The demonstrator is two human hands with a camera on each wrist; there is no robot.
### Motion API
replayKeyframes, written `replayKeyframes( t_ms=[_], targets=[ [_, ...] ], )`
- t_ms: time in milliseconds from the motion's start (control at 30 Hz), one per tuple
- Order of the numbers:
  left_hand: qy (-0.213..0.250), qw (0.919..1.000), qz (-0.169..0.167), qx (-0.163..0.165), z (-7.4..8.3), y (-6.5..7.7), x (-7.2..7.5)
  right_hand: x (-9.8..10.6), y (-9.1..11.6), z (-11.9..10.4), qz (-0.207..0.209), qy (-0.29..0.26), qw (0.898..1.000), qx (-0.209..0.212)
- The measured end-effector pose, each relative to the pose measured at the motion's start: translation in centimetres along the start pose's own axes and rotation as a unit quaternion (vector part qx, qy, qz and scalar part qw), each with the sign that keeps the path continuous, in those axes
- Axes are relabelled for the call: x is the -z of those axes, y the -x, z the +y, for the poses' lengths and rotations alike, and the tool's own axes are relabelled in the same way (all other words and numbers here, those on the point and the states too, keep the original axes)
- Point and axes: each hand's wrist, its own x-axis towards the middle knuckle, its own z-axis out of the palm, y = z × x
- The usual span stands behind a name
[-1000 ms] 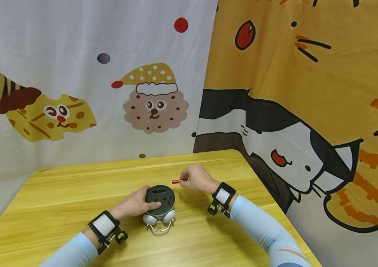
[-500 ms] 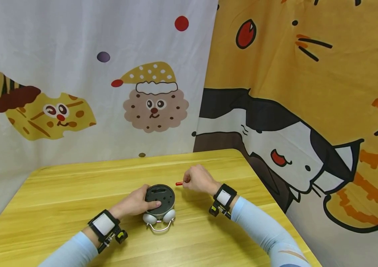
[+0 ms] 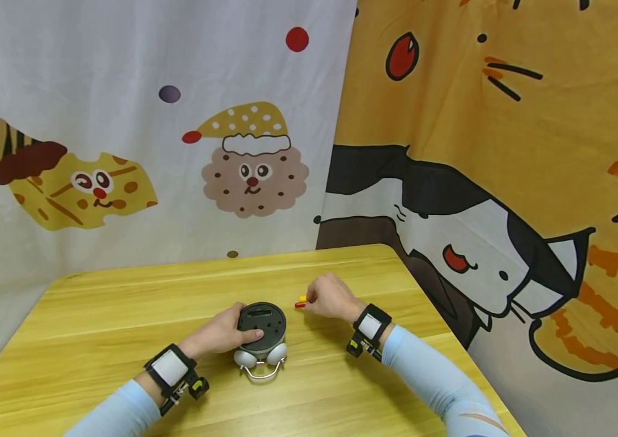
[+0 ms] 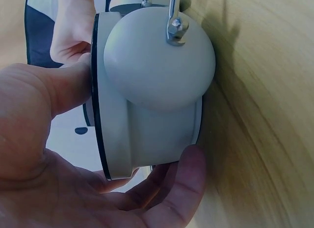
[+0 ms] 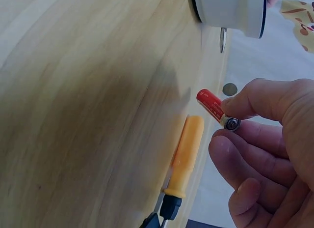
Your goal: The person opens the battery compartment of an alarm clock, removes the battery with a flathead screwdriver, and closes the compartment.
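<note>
A twin-bell alarm clock (image 3: 273, 321) lies with its black back facing up and its silver handle toward me. My left hand (image 3: 221, 332) grips its left side. The thumb rests on the back, and the fingers curl round the pale casing (image 4: 157, 134) in the left wrist view. To the right of the clock, my right hand (image 3: 332, 296) pinches a small red battery (image 5: 210, 103) between thumb and fingers, above the table. Close to that hand, a screwdriver (image 5: 186, 152) with a yellow handle lies on the wood; its tip is out of view.
The wooden table (image 3: 123, 340) has its far edge against a white curtain (image 3: 123, 48) with cartoon prints. An orange cat-print curtain (image 3: 450, 109) hangs along the right side. A short metal leg (image 5: 223, 40) sticks out from the clock's casing.
My right hand has moved right and slightly toward me with the battery, away from the clock. The screwdriver's yellow handle now shows beside it. My left hand and the clock have stayed put.
</note>
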Motion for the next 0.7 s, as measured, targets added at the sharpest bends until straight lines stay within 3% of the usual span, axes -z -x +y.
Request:
replayKeyframes(
  t_ms=[700],
  targets=[
    [-0.004,1.0000,0.001,-0.004,0.0,0.0,0.0,-0.6,1.4,1.2,-0.032,0.016,0.997,-0.075]
  ],
)
